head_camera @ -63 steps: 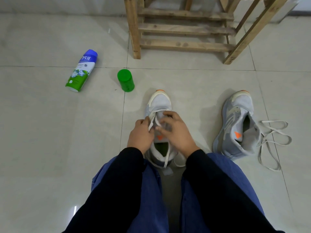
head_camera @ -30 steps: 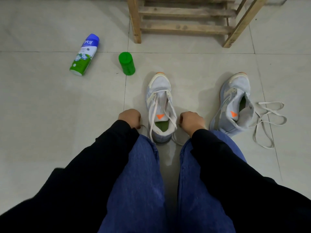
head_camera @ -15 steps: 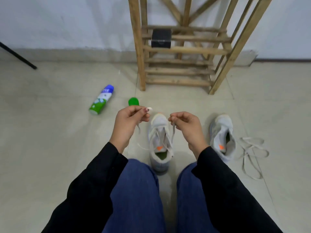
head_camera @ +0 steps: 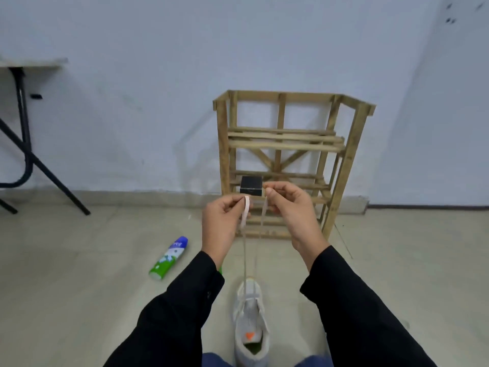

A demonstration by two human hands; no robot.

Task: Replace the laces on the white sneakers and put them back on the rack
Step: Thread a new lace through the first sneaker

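Note:
A white sneaker (head_camera: pixel 250 324) with an orange tongue mark stands on the floor between my knees, toe pointing away. Its lace (head_camera: pixel 245 242) runs in two strands from the front eyelets straight up to my hands. My left hand (head_camera: pixel 225 223) pinches one lace end, which sticks up pale between thumb and finger. My right hand (head_camera: pixel 293 213) pinches the other end at the same height. Both hands are raised in front of the wooden rack (head_camera: pixel 285 165). The second sneaker is hidden behind my right arm.
A blue and green spray can (head_camera: pixel 169 258) lies on the tile floor to the left. A small black box (head_camera: pixel 252 185) sits on a lower rack shelf. A table with black folding legs (head_camera: pixel 23 144) stands at far left against the wall.
Both hands have lifted higher and closer together, pulling the lace ends taut upward. My head has tilted up, bringing the whole rack and wall into view; the second sneaker has gone out of sight.

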